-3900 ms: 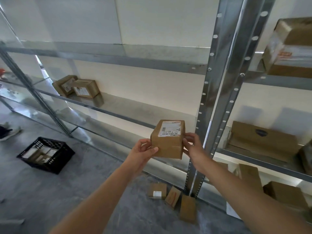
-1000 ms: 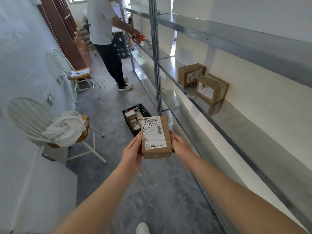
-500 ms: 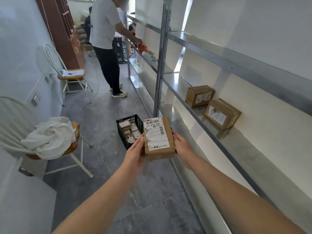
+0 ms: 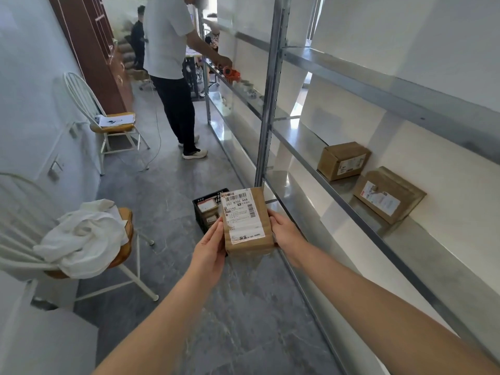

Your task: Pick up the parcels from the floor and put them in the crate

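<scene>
Both hands, left (image 4: 210, 249) and right (image 4: 284, 231), clamped on parcel (image 4: 244, 220); crate (image 4: 207, 209) partly hidden behind; chair (image 4: 62, 239) left, shelving (image 4: 270, 104) right.

Matt cardboard parcel (image 4: 247, 221), glossy paper label (image 4: 242, 217)

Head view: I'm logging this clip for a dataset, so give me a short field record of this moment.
held item: cardboard parcel, shipping label facing the camera
left hand: left hand pressed on the parcel's left side
right hand: right hand on its right side
crate: black plastic crate on the floor beyond the parcel, by the shelf upright, already holding parcels
shelf: two cardboard boxes on the metal shelf to the right
chairs: near white chair carries a white cloth
others: a person in a white shirt stands at the shelving further along
</scene>
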